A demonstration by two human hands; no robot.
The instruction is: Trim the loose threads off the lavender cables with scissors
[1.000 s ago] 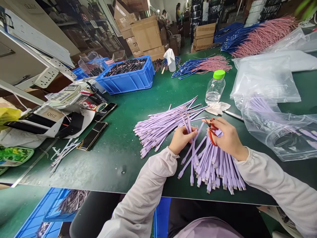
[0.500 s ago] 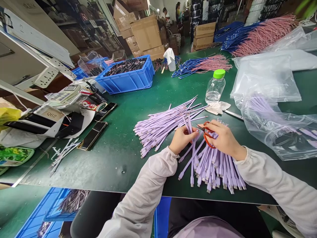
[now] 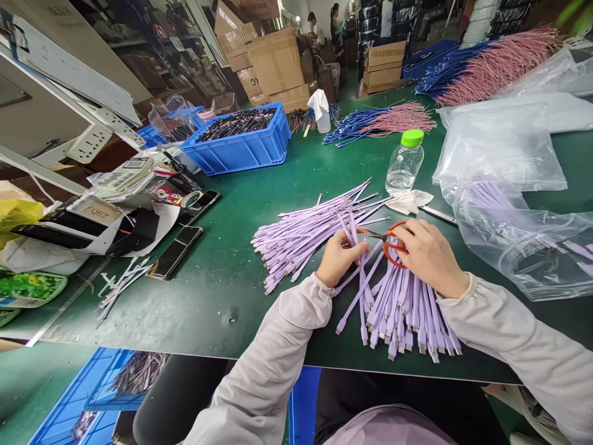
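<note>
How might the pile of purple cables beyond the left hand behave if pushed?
The purple cables would probably spread apart: no tie shows around them. Thin and flat, each likely flexes; lying nearly straight, they may be slightly springy.

The left hand hides part of its cables; green leaves blur at the top edge.

Lots of flat, light-purple cables on a shiny green table
The left hand pinches a few; the right hand holds small metal pliers with red handles, tips near the left hand.
</note>
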